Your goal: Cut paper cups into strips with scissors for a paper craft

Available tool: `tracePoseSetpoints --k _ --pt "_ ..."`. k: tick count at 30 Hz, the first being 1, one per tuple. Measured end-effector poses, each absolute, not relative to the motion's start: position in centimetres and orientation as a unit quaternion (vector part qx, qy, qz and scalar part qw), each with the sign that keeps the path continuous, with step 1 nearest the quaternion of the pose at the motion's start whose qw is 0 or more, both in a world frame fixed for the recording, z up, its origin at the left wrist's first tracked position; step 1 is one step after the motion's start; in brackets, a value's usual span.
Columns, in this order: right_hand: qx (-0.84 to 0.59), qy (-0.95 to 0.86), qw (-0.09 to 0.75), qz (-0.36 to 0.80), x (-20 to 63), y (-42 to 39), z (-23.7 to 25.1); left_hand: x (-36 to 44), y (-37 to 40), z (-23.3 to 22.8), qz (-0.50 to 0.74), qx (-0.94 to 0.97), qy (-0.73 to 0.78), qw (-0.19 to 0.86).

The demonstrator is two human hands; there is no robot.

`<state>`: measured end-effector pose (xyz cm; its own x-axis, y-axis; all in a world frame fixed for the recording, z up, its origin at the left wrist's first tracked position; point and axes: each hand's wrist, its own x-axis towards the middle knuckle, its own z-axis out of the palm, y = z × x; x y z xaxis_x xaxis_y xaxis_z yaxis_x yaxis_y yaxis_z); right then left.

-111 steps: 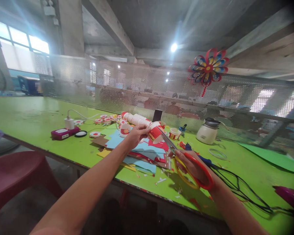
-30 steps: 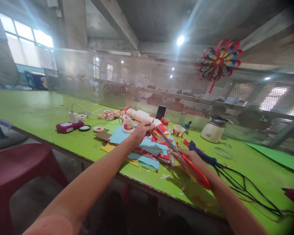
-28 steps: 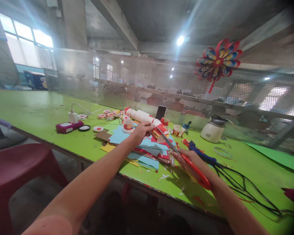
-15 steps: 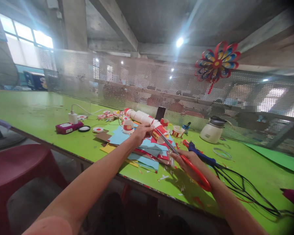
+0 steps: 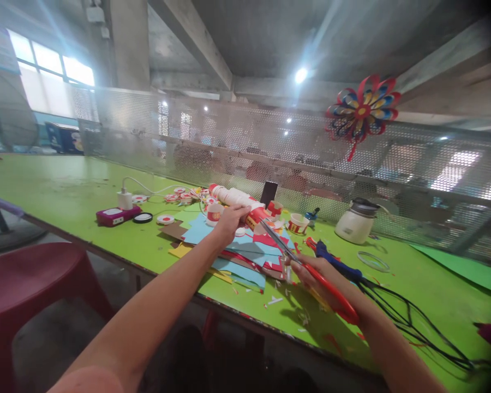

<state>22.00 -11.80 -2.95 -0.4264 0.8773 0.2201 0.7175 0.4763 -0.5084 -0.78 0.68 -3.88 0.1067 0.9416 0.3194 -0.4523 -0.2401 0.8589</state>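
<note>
Far left on the green table [image 5: 57, 188]: one magenta device [image 5: 113, 216] with a white charger plug [image 5: 125, 200] standing on it, one black round lid [image 5: 143, 218] beside it, and several small red-and-white paper discs [image 5: 165, 219] (count unclear past four). Mid-table lay a loose heap of coloured paper sheets [image 5: 245, 256], blue, red, yellow and brown.

Left hand [image 5: 229, 220] was closed around a red-and-white paper cup [image 5: 255, 216], fingers curled over its side, held just above the heap. Cup's long axis ran roughly level, its mouth turned right toward the blades. One cup in hand; two more small cups [image 5: 298, 223] stood behind, plus a stacked sleeve of cups [image 5: 233, 197] lying on its side.

Right hand [image 5: 323, 278] gripped one pair of scissors [image 5: 311, 270], fingers through the red and yellow loops. Blades pointed up-left, tips at the cup rim (whether parted, cannot tell).

Further right: one white kettle [image 5: 354, 224], one clear ring [image 5: 373, 261], black cords [image 5: 409, 316].
</note>
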Motion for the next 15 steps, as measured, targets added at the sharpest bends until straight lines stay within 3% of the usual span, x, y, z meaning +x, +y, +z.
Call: tracePoseSetpoints --k 9,15 --pt "-0.437 -0.827 0.254 0.244 24.3 -12.2 -2.1 -1.7 0.7 -3.2 0.622 0.507 0.237 0.547" --pt "-0.449 -0.83 0.218 0.249 23.7 -12.7 -1.7 -1.6 0.1 -3.0 0.599 0.536 0.205 0.559"
